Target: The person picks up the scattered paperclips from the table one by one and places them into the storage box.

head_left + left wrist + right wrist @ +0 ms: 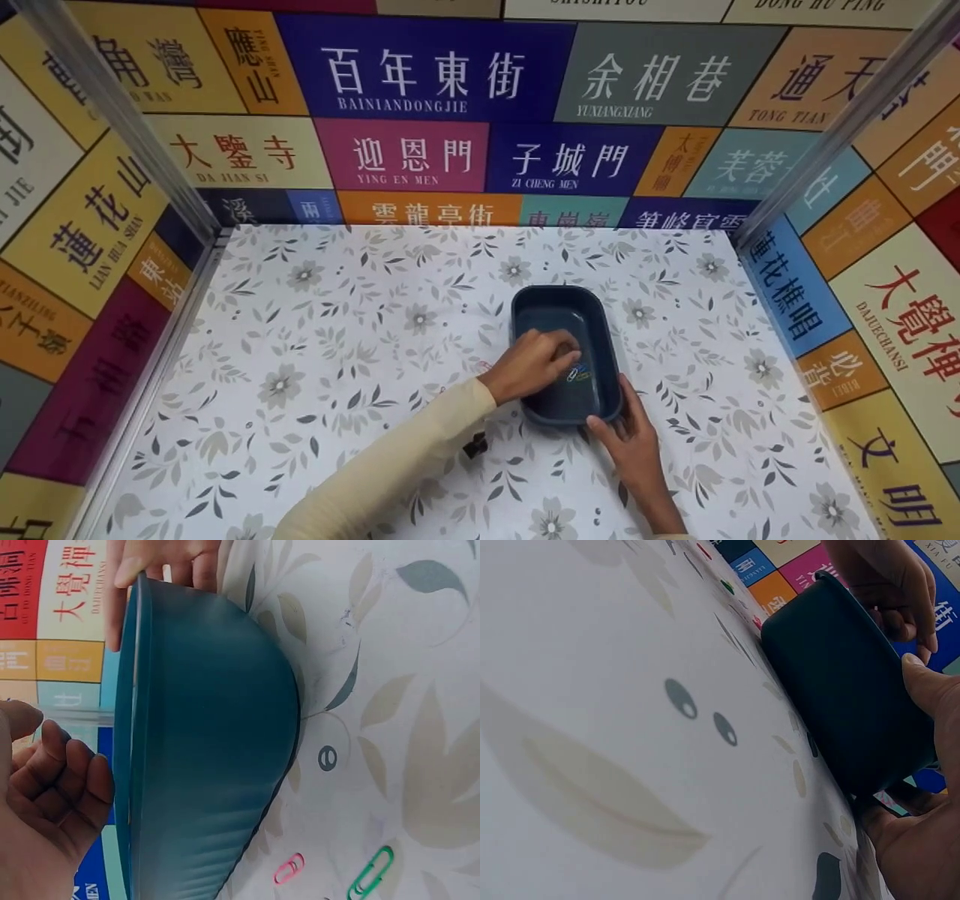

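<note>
A dark blue rectangular plastic container (525, 409) sits on the table, right of centre in the head view. Inside it lie several coloured paper clips (576, 373). My left hand (534, 364) hovers over the container's opening with its fingers bent; whether anything lies between thumb and fingertips does not show. My right hand (631, 439) grips the container's near right corner, the thumb on the rim and the fingers around the outside, as the right wrist view (922, 840) also shows. On the tabletop beside the container are a pink paper clip (289, 868) and a green paper clip (371, 874).
A white cloth with grey leaves and flowers covers the table (337, 322). Colourful lettered panels (420, 67) stand behind and at both sides, with metal posts (142, 127) at the corners. A small black object (475, 446) shows beside the left sleeve.
</note>
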Available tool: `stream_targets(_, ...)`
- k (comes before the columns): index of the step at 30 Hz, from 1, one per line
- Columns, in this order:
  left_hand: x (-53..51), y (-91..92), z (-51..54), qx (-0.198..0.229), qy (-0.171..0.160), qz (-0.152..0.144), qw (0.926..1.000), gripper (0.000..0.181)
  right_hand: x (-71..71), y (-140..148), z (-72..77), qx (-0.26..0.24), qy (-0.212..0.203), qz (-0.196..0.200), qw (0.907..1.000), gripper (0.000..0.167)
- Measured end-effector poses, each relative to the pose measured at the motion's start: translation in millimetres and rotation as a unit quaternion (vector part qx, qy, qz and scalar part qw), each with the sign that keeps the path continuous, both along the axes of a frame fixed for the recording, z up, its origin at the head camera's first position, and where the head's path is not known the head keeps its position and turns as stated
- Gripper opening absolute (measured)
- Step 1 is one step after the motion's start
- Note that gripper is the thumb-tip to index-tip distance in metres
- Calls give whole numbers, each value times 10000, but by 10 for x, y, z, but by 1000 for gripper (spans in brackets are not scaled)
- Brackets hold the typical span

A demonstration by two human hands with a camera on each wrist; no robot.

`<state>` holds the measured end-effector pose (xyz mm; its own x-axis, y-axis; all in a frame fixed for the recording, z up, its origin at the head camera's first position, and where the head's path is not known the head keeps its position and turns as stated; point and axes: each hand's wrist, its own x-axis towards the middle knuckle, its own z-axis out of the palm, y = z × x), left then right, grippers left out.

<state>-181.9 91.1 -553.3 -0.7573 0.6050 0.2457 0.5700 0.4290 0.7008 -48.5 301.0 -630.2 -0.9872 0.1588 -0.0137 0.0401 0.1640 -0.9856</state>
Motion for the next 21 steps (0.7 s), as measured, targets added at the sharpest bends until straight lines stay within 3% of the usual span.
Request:
stream_targets(15, 135, -189, -41, 465, -236, 1, 9986, 21, 0, -5, 28, 42, -126, -36, 9999, 90)
stream_targets(21, 168, -278, -66, 690, -395, 144, 9967, 21, -2, -6, 18, 21, -32, -25, 10000, 90)
